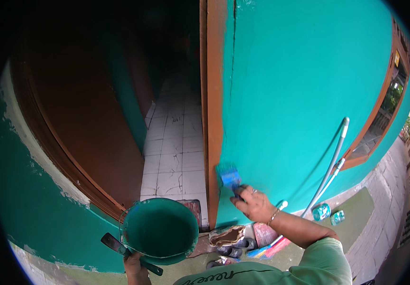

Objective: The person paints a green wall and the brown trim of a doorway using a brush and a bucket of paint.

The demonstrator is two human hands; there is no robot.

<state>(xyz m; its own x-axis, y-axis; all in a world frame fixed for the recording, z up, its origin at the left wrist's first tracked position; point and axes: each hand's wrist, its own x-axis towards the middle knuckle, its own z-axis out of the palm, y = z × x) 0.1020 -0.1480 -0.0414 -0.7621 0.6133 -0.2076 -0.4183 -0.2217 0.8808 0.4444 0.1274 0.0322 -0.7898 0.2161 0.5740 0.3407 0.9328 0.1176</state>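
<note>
My right hand (pixel 256 205) is closed around the handle of a paintbrush (pixel 230 178) with a blue ferrule. The bristles press against the turquoise wall (pixel 305 95), right beside the brown door frame (pixel 212 142). Low on the left, my left hand (pixel 135 269) is closed at the near side of a green paint bucket (pixel 128 228). A scraper (pixel 112 242) with a dark flat blade and green handle is also in that hand, lying across the bucket's side. The bucket is tilted toward me, its inside dark green. My left fingers are partly hidden.
An open doorway leads to a white tiled floor (pixel 167 164). Grey pipes (pixel 328 166) lean on the wall below a brown-framed window (pixel 383 109). Shoes (pixel 231 251), a pink dustpan-like thing (pixel 265 233), a paint can (pixel 321 212) and a small paint-smeared container (pixel 337 217) lie along the wall's foot.
</note>
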